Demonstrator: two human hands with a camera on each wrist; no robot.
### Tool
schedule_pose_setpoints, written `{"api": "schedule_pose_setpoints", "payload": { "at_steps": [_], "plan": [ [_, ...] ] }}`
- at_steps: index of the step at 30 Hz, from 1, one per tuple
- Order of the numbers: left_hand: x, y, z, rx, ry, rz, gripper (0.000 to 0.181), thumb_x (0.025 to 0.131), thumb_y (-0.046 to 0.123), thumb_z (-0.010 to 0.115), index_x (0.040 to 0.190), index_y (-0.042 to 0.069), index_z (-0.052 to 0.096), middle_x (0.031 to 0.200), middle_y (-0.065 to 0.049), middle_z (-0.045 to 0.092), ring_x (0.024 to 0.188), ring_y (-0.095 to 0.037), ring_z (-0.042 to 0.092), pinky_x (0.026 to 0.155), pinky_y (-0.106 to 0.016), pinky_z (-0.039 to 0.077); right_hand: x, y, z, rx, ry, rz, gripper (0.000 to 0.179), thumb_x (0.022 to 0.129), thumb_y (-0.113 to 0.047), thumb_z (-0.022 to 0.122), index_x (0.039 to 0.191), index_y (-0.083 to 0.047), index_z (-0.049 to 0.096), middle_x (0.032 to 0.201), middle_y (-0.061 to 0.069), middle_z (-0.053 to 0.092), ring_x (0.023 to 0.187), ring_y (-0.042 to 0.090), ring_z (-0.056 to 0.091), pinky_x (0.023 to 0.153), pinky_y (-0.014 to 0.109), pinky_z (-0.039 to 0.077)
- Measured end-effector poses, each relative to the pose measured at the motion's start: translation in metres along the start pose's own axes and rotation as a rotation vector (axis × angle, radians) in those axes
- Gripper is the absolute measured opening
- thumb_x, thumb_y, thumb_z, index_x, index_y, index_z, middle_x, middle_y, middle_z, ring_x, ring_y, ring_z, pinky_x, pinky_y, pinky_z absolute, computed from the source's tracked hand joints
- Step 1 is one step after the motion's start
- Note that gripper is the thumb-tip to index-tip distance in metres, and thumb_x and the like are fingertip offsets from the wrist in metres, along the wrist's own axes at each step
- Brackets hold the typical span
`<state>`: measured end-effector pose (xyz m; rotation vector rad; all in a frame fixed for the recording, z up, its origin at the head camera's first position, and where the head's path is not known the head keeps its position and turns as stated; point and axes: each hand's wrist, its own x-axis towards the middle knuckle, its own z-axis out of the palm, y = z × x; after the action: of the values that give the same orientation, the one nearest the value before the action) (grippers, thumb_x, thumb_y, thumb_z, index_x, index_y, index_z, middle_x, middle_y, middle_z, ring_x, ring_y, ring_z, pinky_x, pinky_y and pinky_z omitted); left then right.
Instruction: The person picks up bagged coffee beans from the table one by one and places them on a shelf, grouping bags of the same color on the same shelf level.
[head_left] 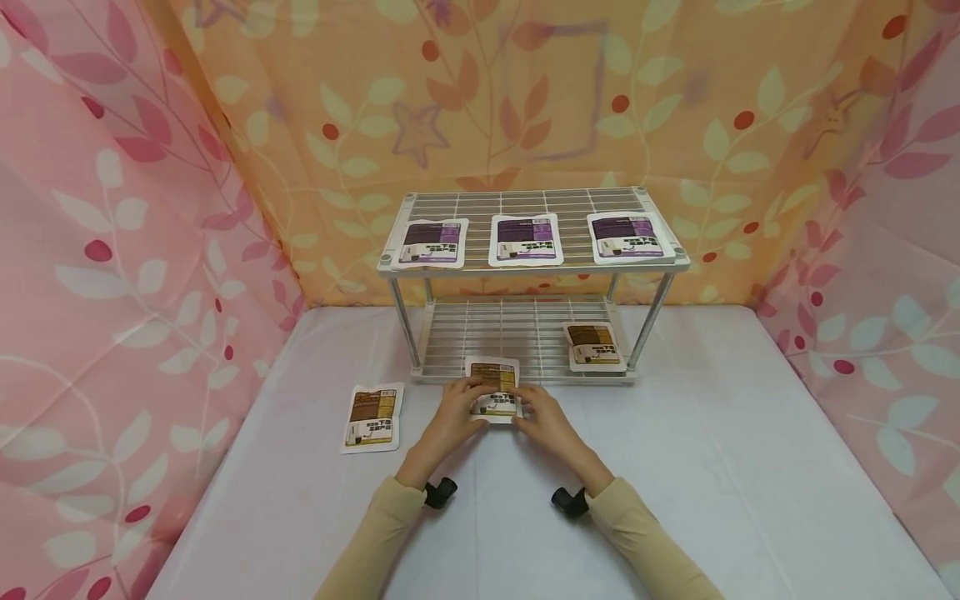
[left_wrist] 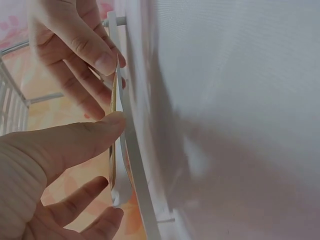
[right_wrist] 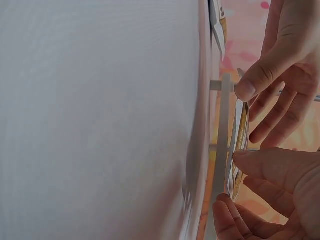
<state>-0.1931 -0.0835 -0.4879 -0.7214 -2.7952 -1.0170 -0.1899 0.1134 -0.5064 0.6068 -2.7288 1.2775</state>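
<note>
Between my two hands is a flat white-edged pouch (head_left: 497, 405) with a brown and yellow label, at the front edge of the rack's lower shelf (head_left: 525, 333). My left hand (head_left: 454, 414) pinches its left side and my right hand (head_left: 547, 422) pinches its right side. Seen edge-on in the left wrist view, the pouch (left_wrist: 116, 175) lies between thumb and fingers, beside a shelf bar (left_wrist: 137, 175). The right wrist view shows the pouch (right_wrist: 239, 132) held by both hands, close to that bar.
Three purple-labelled pouches, left (head_left: 431, 243), middle (head_left: 526, 240) and right (head_left: 628, 237), lie along the white wire rack's top shelf (head_left: 517, 200). Another brown-labelled pouch (head_left: 594, 346) sits at the lower shelf's right. One more brown-labelled pouch (head_left: 373, 418) lies on the white tabletop (head_left: 712, 467) at left.
</note>
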Motion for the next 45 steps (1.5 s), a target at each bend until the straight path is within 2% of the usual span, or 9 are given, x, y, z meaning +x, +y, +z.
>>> {"api": "schedule_pose_setpoints", "payload": {
  "at_steps": [5,11,21,28,32,38,45],
  "plan": [
    [0.007,0.001,0.006,0.015,0.001,0.024,0.054,0.071,0.003,0.078,0.122,0.009,0.060,0.132,-0.018,0.047,0.123,-0.041,0.035,0.097,-0.054,0.039,0.001,0.001,-0.006,-0.022,0.015,0.014,0.053,0.075,-0.001,0.072,0.125,0.001,0.055,0.127,0.026,0.048,0.093,0.035,0.061,0.077,0.040,0.054],
    [0.018,0.002,0.012,0.013,-0.003,0.018,0.054,0.072,0.002,0.077,0.122,0.010,0.060,0.132,-0.018,0.047,0.123,-0.040,0.035,0.097,-0.053,0.039,0.001,0.005,-0.012,-0.052,0.018,0.018,0.057,0.072,0.001,0.075,0.125,0.004,0.054,0.131,0.027,0.045,0.098,0.037,0.058,0.081,0.043,0.052],
    [0.037,-0.002,0.019,0.022,-0.010,0.055,0.053,0.072,0.004,0.077,0.122,0.010,0.060,0.131,-0.017,0.048,0.124,-0.039,0.036,0.099,-0.052,0.038,0.009,0.017,-0.016,-0.124,0.038,0.014,0.055,0.073,0.001,0.074,0.124,0.005,0.054,0.129,0.029,0.045,0.097,0.035,0.057,0.080,0.042,0.052],
    [0.050,-0.003,0.019,0.003,-0.035,0.056,0.051,0.074,0.003,0.076,0.122,0.008,0.060,0.132,-0.019,0.046,0.123,-0.042,0.036,0.098,-0.055,0.036,0.017,0.022,-0.022,-0.174,0.020,0.026,0.053,0.075,-0.001,0.073,0.125,0.004,0.054,0.129,0.031,0.045,0.109,0.043,0.052,0.087,0.049,0.048],
    [0.057,-0.005,0.018,-0.002,-0.055,0.045,0.050,0.075,0.004,0.075,0.122,0.009,0.060,0.133,-0.019,0.046,0.124,-0.041,0.036,0.100,-0.054,0.035,0.022,0.024,-0.026,-0.195,0.018,0.032,0.051,0.076,-0.002,0.072,0.125,0.004,0.054,0.129,0.030,0.045,0.110,0.043,0.051,0.089,0.051,0.046],
    [0.068,-0.007,0.017,0.010,-0.065,0.089,0.047,0.076,0.007,0.075,0.121,0.006,0.060,0.131,-0.020,0.048,0.124,-0.040,0.038,0.102,-0.054,0.032,0.027,0.025,-0.030,-0.217,0.023,0.022,0.047,0.079,-0.001,0.068,0.124,0.006,0.055,0.129,0.031,0.045,0.113,0.044,0.048,0.092,0.052,0.044],
    [0.081,-0.013,0.018,-0.026,-0.082,0.102,0.047,0.078,0.007,0.073,0.122,0.004,0.058,0.131,-0.021,0.050,0.123,-0.039,0.042,0.103,-0.053,0.032,0.035,0.028,-0.034,-0.239,0.042,-0.018,0.040,0.082,0.000,0.065,0.120,0.009,0.056,0.126,0.031,0.048,0.115,0.045,0.047,0.096,0.053,0.040]
  ]
}}
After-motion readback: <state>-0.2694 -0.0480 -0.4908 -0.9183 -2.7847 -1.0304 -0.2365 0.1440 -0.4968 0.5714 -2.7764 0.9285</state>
